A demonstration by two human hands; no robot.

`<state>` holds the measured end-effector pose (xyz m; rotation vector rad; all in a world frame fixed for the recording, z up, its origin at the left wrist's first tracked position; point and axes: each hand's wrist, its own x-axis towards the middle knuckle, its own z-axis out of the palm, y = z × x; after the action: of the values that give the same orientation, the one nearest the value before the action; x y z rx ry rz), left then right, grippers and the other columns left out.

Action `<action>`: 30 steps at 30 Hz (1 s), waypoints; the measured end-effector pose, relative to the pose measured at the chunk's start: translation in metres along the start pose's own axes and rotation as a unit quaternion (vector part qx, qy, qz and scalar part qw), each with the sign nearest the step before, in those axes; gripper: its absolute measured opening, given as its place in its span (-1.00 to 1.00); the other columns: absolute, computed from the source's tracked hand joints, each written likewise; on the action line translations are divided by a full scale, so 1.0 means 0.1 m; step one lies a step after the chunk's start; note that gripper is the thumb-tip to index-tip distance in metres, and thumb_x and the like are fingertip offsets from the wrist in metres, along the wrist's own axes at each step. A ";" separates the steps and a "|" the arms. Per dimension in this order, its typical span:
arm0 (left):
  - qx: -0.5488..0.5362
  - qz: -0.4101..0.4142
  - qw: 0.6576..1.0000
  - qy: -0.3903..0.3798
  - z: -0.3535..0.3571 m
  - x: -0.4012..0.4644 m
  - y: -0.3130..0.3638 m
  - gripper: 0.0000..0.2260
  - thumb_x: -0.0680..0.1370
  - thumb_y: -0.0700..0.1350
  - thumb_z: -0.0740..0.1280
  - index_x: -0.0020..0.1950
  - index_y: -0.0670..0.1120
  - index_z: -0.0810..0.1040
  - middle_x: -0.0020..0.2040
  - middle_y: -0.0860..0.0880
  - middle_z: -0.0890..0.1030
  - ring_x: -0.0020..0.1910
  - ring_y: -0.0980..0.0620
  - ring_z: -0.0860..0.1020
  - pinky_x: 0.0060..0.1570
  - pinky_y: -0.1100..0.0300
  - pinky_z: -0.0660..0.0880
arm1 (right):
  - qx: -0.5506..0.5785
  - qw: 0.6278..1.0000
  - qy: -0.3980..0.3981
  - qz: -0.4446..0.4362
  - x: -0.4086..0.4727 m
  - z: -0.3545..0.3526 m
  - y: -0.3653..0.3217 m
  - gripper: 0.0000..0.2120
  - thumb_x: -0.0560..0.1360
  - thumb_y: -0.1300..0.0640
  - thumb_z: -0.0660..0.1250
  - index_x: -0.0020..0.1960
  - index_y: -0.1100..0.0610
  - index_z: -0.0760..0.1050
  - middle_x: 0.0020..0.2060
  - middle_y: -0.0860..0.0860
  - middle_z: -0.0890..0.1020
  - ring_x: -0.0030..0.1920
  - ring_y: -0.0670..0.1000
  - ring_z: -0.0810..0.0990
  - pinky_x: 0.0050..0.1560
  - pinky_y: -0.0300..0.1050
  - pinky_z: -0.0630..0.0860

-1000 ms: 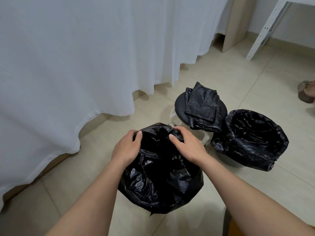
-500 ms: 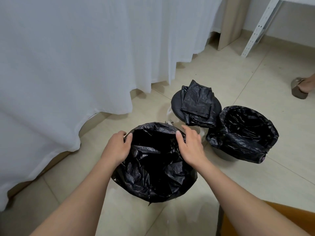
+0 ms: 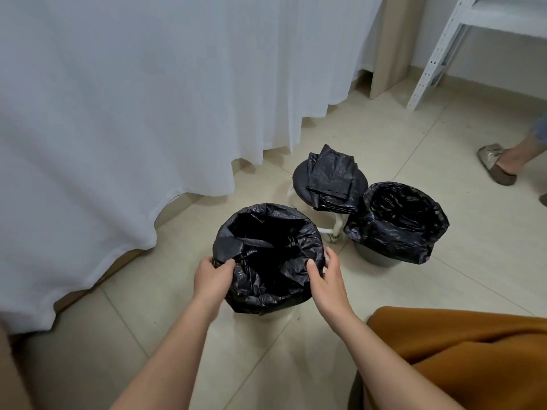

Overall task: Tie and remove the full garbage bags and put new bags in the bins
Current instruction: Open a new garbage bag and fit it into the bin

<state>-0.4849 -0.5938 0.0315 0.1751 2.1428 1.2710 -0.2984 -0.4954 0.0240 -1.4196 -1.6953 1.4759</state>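
A round bin lined with a black bag point(image 3: 266, 232) stands on the floor in front of me, the bag folded over its rim. My left hand point(image 3: 211, 275) grips the bag at the near left rim, thumb inside. My right hand point(image 3: 327, 275) holds the near right rim, thumb over the bag and fingers along the outside. A second bin with a black bag point(image 3: 398, 221) stands to the right. Folded black bags point(image 3: 331, 177) lie on a round dark stool point(image 3: 302, 180) behind the bins.
A long white curtain point(image 3: 133, 113) hangs at the left and back. A white metal shelf leg point(image 3: 432, 66) stands at the back right. Another person's foot in a shoe point(image 3: 494, 164) is at the right. Orange fabric point(image 3: 473, 350) covers my lap.
Both hands slid from the far part of the rim down to its near sides, spreading the bag over the bin. The view pulled back and up.
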 end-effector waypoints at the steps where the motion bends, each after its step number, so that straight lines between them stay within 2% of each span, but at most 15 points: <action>1: -0.048 -0.026 0.998 -0.006 0.04 -0.08 -0.05 -0.95 0.52 -0.13 0.33 -0.08 -0.01 0.48 -0.07 -0.07 0.61 -0.11 -0.05 0.59 -0.11 0.06 0.52 | 0.043 0.998 -0.011 0.035 -0.02 0.00 0.01 -0.53 0.62 -0.06 0.19 0.48 -0.11 0.14 0.30 -0.06 0.42 0.23 -0.08 0.44 0.26 -0.11 0.37; 3: -0.111 -0.074 0.991 -0.023 0.10 -0.16 -0.17 -0.82 0.52 -0.16 0.32 0.12 -0.12 0.51 0.03 -0.12 0.63 -0.02 -0.10 0.62 0.00 -0.01 0.56 | 0.148 0.982 -0.016 0.115 -0.03 0.00 0.04 -0.49 0.62 -0.09 0.19 0.51 -0.15 0.09 0.34 -0.03 0.42 0.27 0.01 0.48 0.32 0.04 0.41; 6: -0.159 -0.127 0.978 -0.047 0.15 -0.19 -0.29 -0.81 0.56 -0.18 0.28 0.17 -0.14 0.50 0.02 -0.11 0.65 -0.05 -0.08 0.62 -0.10 0.06 0.58 | 0.257 0.952 0.006 0.165 -0.02 -0.01 0.07 -0.56 0.63 -0.07 0.19 0.46 -0.19 0.16 0.22 -0.04 0.49 0.09 -0.09 0.53 0.14 0.06 0.50; 8: -0.160 -0.134 0.977 -0.043 0.18 -0.17 -0.31 -0.80 0.57 -0.14 0.29 0.18 -0.13 0.50 0.02 -0.09 0.63 -0.04 -0.06 0.61 -0.08 0.07 0.55 | 0.215 0.965 0.030 0.147 0.00 -0.03 0.12 -0.64 0.62 -0.08 0.20 0.40 -0.16 0.25 0.14 -0.03 0.54 0.09 -0.04 0.55 0.16 0.08 0.52; 10: -0.135 -0.116 0.984 -0.021 0.19 -0.13 -0.30 -0.74 0.55 -0.12 0.30 0.22 -0.11 0.48 0.08 -0.08 0.61 0.02 -0.06 0.58 0.07 0.01 0.53 | 0.156 0.980 0.049 0.111 -0.01 -0.03 0.15 -0.70 0.60 -0.07 0.25 0.31 -0.18 0.30 0.10 0.00 0.55 0.09 -0.01 0.56 0.14 0.02 0.54; 12: -0.123 -0.103 0.987 -0.001 0.21 -0.11 -0.27 -0.73 0.53 -0.15 0.30 0.22 -0.12 0.47 0.11 -0.09 0.60 0.05 -0.08 0.58 0.14 -0.05 0.52 | 0.138 0.986 0.052 0.079 0.00 -0.03 0.17 -0.70 0.58 -0.01 0.31 0.26 -0.19 0.32 0.05 -0.02 0.55 -0.02 -0.05 0.60 -0.10 -0.17 0.56; 13: -0.122 -0.102 0.987 0.004 0.23 -0.10 -0.26 -0.74 0.52 -0.17 0.30 0.21 -0.13 0.46 0.10 -0.11 0.59 0.05 -0.10 0.58 0.14 -0.07 0.53 | 0.139 0.986 0.053 0.073 0.00 -0.02 0.18 -0.68 0.57 0.04 0.34 0.25 -0.18 0.34 0.03 -0.01 0.55 -0.06 -0.03 0.62 -0.17 -0.19 0.56; 16: -0.128 -0.114 0.985 0.003 0.26 -0.08 -0.28 -0.78 0.55 -0.20 0.28 0.19 -0.12 0.43 0.12 -0.14 0.58 0.04 -0.15 0.59 -0.05 -0.02 0.58 | 0.168 0.980 0.062 0.086 0.02 0.00 0.25 -0.64 0.53 0.18 0.39 0.23 -0.12 0.38 0.00 0.08 0.56 -0.12 0.06 0.64 -0.19 -0.11 0.58; 18: -0.131 -0.120 0.984 -0.008 0.27 -0.08 -0.30 -0.79 0.60 -0.15 0.28 0.23 -0.07 0.40 0.15 -0.12 0.57 0.06 -0.16 0.59 -0.16 0.04 0.57 | 0.227 0.966 0.069 0.103 0.04 0.00 0.31 -0.62 0.51 0.26 0.41 0.18 -0.09 0.40 -0.03 0.12 0.57 -0.15 0.08 0.63 -0.22 -0.12 0.56; 20: -0.130 -0.121 0.984 -0.026 0.28 -0.07 -0.32 -0.76 0.62 -0.10 0.27 0.27 -0.02 0.37 0.20 -0.09 0.55 0.10 -0.17 0.58 -0.05 -0.08 0.59 | 0.273 0.952 0.080 0.116 0.06 -0.02 0.37 -0.63 0.49 0.33 0.41 0.12 -0.06 0.42 -0.06 0.14 0.59 -0.19 0.07 0.62 -0.24 -0.14 0.55; 22: -0.139 -0.121 0.982 -0.036 0.28 -0.06 -0.31 -0.75 0.63 -0.11 0.26 0.29 0.01 0.34 0.23 -0.08 0.54 0.13 -0.17 0.57 0.06 -0.18 0.57 | 0.297 0.943 0.087 0.125 0.09 -0.04 0.42 -0.65 0.48 0.37 0.39 0.12 0.01 0.44 -0.09 0.16 0.61 -0.22 0.06 0.63 -0.23 -0.14 0.56; 25: -0.157 -0.125 0.979 -0.039 0.28 -0.04 -0.29 -0.72 0.64 -0.21 0.21 0.33 0.00 0.32 0.24 -0.09 0.52 0.15 -0.17 0.56 0.06 -0.22 0.56 | 0.267 0.946 0.104 0.153 0.13 -0.08 0.54 -0.67 0.50 0.38 0.36 0.08 0.00 0.45 -0.13 0.16 0.61 -0.17 0.08 0.64 -0.08 -0.05 0.60; 28: -0.149 -0.120 0.981 -0.036 0.26 -0.04 -0.28 -0.68 0.61 -0.30 0.16 0.33 -0.03 0.31 0.20 -0.10 0.51 0.08 -0.16 0.56 -0.11 -0.14 0.61 | 0.155 0.961 0.116 0.195 0.13 -0.11 0.66 -0.72 0.51 0.35 0.37 0.09 0.03 0.44 -0.12 0.13 0.61 -0.06 0.13 0.65 0.11 0.09 0.59; 30: -0.124 -0.117 0.985 -0.039 0.24 -0.03 -0.27 -0.67 0.60 -0.33 0.14 0.31 -0.04 0.32 0.18 -0.10 0.52 0.03 -0.14 0.58 -0.21 -0.08 0.62 | 0.111 0.962 0.127 0.216 0.11 -0.12 0.69 -0.73 0.51 0.34 0.37 0.13 0.10 0.44 -0.09 0.12 0.62 -0.04 0.15 0.64 0.11 0.12 0.58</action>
<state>-0.4631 -0.5918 0.0029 -0.1252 1.8568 1.3526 -0.2657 -0.4886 -0.0387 -1.8363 -1.0716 1.5607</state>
